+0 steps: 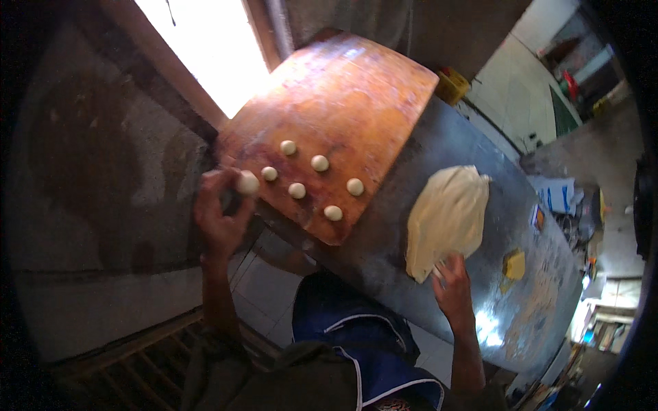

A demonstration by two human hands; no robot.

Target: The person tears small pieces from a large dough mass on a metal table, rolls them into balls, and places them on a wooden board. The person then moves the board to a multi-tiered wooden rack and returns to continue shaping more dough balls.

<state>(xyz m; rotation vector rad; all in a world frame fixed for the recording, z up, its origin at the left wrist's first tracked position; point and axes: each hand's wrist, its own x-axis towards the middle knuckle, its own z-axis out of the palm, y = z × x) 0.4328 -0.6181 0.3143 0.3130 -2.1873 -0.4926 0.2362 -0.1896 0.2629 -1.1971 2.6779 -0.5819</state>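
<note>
My left hand point(224, 209) is raised by the near left edge of an orange-brown wooden board point(349, 96). Between its fingertips is a small pale dough ball point(247, 182). Several similar balls point(319, 163) lie spaced apart on the near part of the board. To the right, a large, flattish mass of cream-coloured dough point(449, 216) rests on the dark metal table point(404, 198). At the dough's near end my right hand point(452, 281) has its fingers closed on a small piece of dough point(436, 271); whether that piece is still joined to the mass, I cannot tell.
A yellow block point(514, 264) sits on the table to the right of the dough, near a dusty, floury patch point(541, 301). Papers point(554, 195) and a small box point(537, 217) lie along the far right edge. A bright opening point(209, 48) and a wall border the left side.
</note>
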